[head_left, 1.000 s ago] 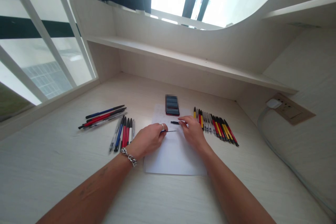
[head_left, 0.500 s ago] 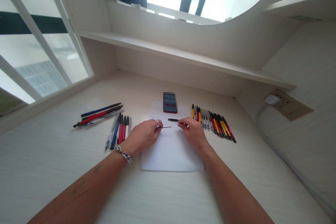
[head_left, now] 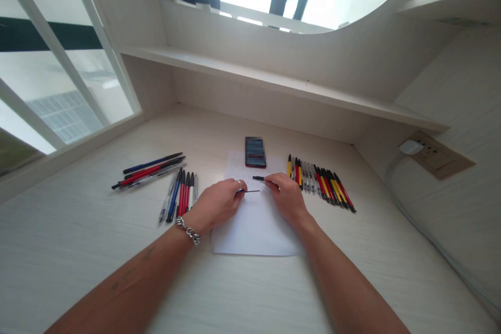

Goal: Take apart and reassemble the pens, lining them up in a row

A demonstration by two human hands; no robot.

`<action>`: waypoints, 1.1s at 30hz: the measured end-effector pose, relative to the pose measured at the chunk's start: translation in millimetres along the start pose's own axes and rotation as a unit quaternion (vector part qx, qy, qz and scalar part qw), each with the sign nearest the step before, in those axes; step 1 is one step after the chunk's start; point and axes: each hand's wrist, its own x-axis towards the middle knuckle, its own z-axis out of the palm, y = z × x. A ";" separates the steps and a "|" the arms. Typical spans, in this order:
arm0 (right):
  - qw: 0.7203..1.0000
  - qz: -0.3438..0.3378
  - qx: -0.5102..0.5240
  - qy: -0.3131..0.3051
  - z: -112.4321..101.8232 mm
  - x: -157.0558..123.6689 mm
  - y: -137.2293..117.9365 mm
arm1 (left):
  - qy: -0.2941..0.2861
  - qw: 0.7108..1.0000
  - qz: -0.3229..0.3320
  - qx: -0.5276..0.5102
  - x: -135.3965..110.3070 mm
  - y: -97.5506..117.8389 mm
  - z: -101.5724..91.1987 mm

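Note:
My left hand (head_left: 225, 199), with a ring and a chain bracelet, is closed on a thin dark pen refill (head_left: 252, 191). The refill points to the right above the white paper (head_left: 254, 232). My right hand (head_left: 286, 192) is closed in a pinch by the refill's tip. Whatever sits between its fingertips is too small to make out. Just beyond the refill, a short black pen part (head_left: 258, 178) lies on the paper, its right end against or behind my right fingers.
A phone (head_left: 255, 152) lies at the paper's far edge. Several pens (head_left: 183, 193) stand in a row at left, with a looser pile of pens (head_left: 151, 169) behind. Another row of pens (head_left: 332, 188) is at right. A charger (head_left: 410, 147) with a cable is in the wall socket.
My right hand has shifted slightly left and away from me, closer to the black pen part. The tiny thing seen at its fingertips is now hidden. My left hand keeps the refill.

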 end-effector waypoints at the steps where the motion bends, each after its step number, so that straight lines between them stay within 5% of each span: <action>1: 1.000 -0.003 0.017 0.001 -1.6 -1.2 -4.4 | 0.001 1.000 0.001 -0.002 -0.1 0.6 -0.1; 9: 0.994 -0.033 -0.006 -0.101 -15.7 -6.2 -21.3 | 0.002 1.000 0.018 -0.022 -0.2 4.6 -2.0; 15: 0.998 0.032 -0.037 -0.049 -36.9 -2.1 5.8 | 0.024 0.999 -0.009 -0.030 2.3 -1.8 -3.7; 27: 0.992 0.070 -0.102 -0.035 -11.9 -12.7 8.5 | 0.023 0.999 0.010 -0.021 0.2 5.3 -6.6; 33: 0.990 0.107 0.086 0.021 -13.9 -11.8 -16.1 | 0.023 1.000 0.012 0.009 0.0 6.2 -6.1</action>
